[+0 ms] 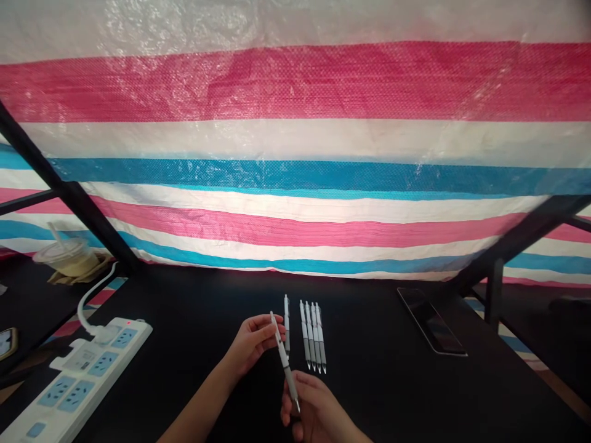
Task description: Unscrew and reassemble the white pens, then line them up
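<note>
A white pen with a grey grip (284,359) is held slanting between both hands, its clicker end up and its metal tip toward me. The fingers of my left hand (253,344) close around its upper part. My right hand (316,403) pinches the grey grip near the tip. Just beyond my left fingertips, another white pen (287,311) lies on the black table (369,344), partly hidden by that hand. To its right, a row of several matching pens (313,335) lies side by side, tips toward me.
A white power strip (99,369) with a plugged-in cable runs along the left edge. At the right lies a dark phone (431,323). Farther left are a lidded drink cup (67,255) and another phone (7,343). Striped sheeting (295,141) hangs behind, between black frame bars.
</note>
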`<state>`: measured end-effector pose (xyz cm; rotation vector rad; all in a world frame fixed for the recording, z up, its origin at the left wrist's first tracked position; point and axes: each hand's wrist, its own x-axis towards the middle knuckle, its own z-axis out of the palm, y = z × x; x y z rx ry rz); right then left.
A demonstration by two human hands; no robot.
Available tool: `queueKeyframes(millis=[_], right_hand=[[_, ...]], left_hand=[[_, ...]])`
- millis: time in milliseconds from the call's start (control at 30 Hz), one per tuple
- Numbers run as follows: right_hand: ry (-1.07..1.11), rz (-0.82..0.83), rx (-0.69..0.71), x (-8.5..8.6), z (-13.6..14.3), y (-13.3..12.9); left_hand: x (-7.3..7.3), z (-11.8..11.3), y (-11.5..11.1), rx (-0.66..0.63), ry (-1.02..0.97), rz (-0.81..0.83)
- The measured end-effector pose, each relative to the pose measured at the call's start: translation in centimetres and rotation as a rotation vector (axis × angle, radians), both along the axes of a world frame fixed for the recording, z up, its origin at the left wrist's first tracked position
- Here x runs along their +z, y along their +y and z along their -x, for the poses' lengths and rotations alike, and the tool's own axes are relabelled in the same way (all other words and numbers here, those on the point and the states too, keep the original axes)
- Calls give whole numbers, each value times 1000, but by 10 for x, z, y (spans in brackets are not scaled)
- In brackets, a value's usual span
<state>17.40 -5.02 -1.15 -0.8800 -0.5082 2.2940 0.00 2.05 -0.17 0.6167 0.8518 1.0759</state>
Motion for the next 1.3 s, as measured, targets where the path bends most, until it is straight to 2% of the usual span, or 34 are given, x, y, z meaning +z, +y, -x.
queueKeyframes(millis=[167, 267, 600, 1167, 1300], right_hand=[[23, -2, 50, 4, -2, -1], [41, -47, 40, 5, -3, -1], [12, -29, 39, 8, -5, -1], [7, -60, 56, 2, -9, -1], [11, -80, 120, 0, -10, -2]], left_hand=[[-1, 2, 1, 1, -12, -6], [-3, 2, 0, -8, -12, -2], [-1, 2, -1, -5, -16, -5], [2, 2, -1, 17, -11, -5], [2, 2, 0, 28, -19, -13]])
